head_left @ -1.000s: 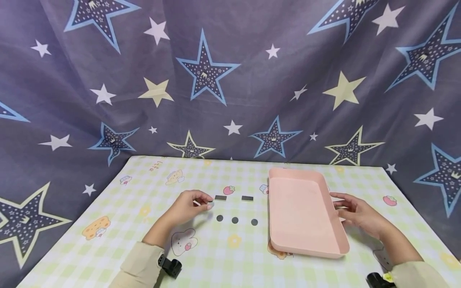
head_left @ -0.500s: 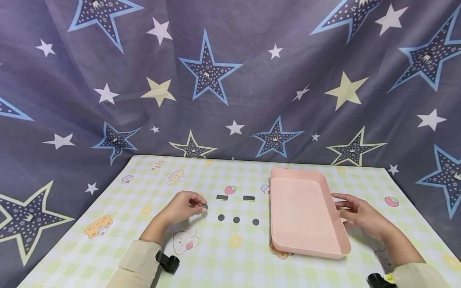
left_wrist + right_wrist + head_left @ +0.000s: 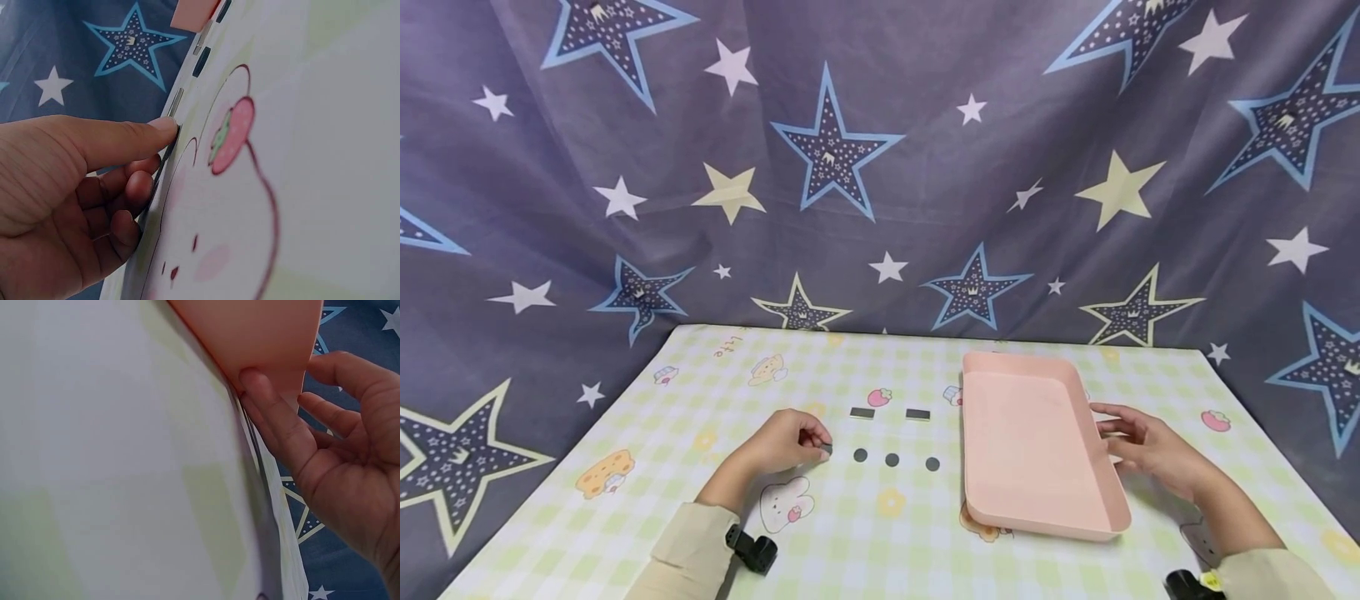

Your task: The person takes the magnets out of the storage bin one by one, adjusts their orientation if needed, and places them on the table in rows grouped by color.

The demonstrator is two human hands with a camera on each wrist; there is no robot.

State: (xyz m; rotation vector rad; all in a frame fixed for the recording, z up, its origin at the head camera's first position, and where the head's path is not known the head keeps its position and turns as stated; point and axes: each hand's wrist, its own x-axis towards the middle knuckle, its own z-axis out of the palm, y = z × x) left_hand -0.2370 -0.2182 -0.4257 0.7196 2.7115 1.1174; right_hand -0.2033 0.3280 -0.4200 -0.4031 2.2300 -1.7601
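Note:
In the head view my left hand is low over the table, pinching a small dark round disc between thumb and fingers. Its thumb covers much of the disc in the left wrist view. Several similar flat pieces lie to its right: a first disc, a middle disc and a right disc in a row. Behind them are two thin black rectangles, a left one and a right one. My right hand rests its relaxed fingers against the outer right wall of a shallow pink tray.
A pale green checked tablecloth with printed cartoon figures covers the table. A dark star-patterned cloth hangs behind its far edge. Each wrist carries a small black camera, including the left camera.
My left hand has moved away from the left rectangle, back and slightly left, then down to the table at the left of the disc row, keeping its disc. The right hand stays at the tray.

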